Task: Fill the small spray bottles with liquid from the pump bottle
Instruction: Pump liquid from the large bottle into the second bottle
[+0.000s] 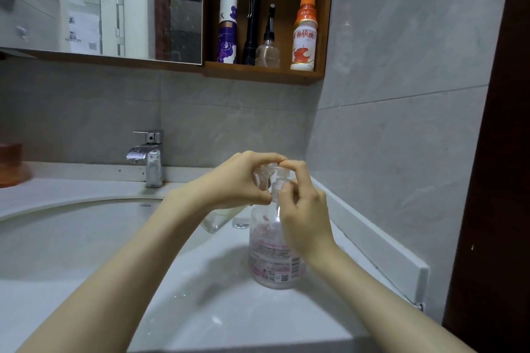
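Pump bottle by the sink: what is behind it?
Behind the pump bottle, a tilted clear bottle and a small clear container show on the counter. The left hand, holding a small spray bottle, covers their upper parts.

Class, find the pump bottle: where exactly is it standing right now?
In the head view, the pump bottle stands on the counter right of the sink basin, with the right hand on its pump.

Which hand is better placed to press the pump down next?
Probably the right hand: its fingers pinch the pump head of the pump bottle, while the left hand holds the small bottle at the spout.
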Motion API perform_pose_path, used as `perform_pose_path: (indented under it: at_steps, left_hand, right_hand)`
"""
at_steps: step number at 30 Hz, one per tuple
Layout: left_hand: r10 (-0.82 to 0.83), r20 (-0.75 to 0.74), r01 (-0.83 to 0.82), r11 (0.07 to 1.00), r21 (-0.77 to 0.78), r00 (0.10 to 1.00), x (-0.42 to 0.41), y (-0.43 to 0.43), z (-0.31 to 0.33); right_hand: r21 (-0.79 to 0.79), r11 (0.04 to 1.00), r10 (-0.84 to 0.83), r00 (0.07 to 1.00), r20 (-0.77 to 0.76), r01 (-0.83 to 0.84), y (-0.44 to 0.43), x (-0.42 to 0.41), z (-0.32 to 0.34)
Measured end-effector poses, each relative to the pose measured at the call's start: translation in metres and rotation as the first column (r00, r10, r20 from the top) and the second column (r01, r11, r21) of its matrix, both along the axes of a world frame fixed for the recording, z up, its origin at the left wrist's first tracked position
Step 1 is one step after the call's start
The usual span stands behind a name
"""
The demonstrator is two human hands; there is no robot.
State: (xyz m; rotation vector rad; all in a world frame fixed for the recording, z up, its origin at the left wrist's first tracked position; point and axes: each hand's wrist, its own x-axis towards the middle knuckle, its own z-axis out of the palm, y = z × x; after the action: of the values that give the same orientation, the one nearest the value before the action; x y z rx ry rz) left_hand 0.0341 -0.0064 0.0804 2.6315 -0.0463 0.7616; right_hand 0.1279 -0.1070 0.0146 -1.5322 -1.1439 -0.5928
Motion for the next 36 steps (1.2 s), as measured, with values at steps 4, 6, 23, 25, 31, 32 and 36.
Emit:
perform_pose_path:
  at_steps: [4, 6, 23, 25, 31, 32, 36]
  left_hand:
    - [0.011, -0.024, -0.011, 1.000, -0.011, 1.000, 0.000, 0.001, -0.004]
    - [0.008, -0.033, -0.009, 1.000, -0.012, 0.999, 0.000, -0.001, -0.003]
    - [0.013, -0.081, -0.014, 1.000, -0.004, 0.997, -0.007, -0.003, 0.007]
    - [0.017, -0.073, -0.016, 1.000, 0.001, 0.997, -0.007, -0.003, 0.006]
    - [0.035, -0.029, -0.034, 0.999, 0.036, 0.999, -0.005, -0.003, 0.005]
    - [0.036, -0.019, -0.035, 0.999, 0.036, 0.999, -0.005, -0.003, 0.005]
    - [0.041, -0.013, -0.040, 0.998, 0.045, 0.999, -0.003, -0.004, 0.001]
  right_hand:
    - [-0.022, 1.000, 0.014, 1.000, -0.020, -0.014, 0.001, -0.001, -0.005]
    - [-0.012, 1.000, 0.002, 1.000, -0.024, -0.002, 0.000, -0.001, -0.007]
    - [-0.018, 1.000, -0.025, 1.000, -0.008, 0.025, -0.002, -0.004, -0.005]
    - [-0.023, 1.000, -0.021, 1.000, -0.011, 0.020, -0.002, -0.004, -0.006]
    - [-0.003, 1.000, 0.004, 1.000, -0.001, -0.004, 0.000, -0.004, -0.001]
    - [-0.005, 1.000, 0.005, 1.000, -0.002, -0.005, 0.000, -0.004, 0.001]
    - [-0.016, 1.000, 0.009, 1.000, -0.019, -0.009, 0.000, -0.003, 0.001]
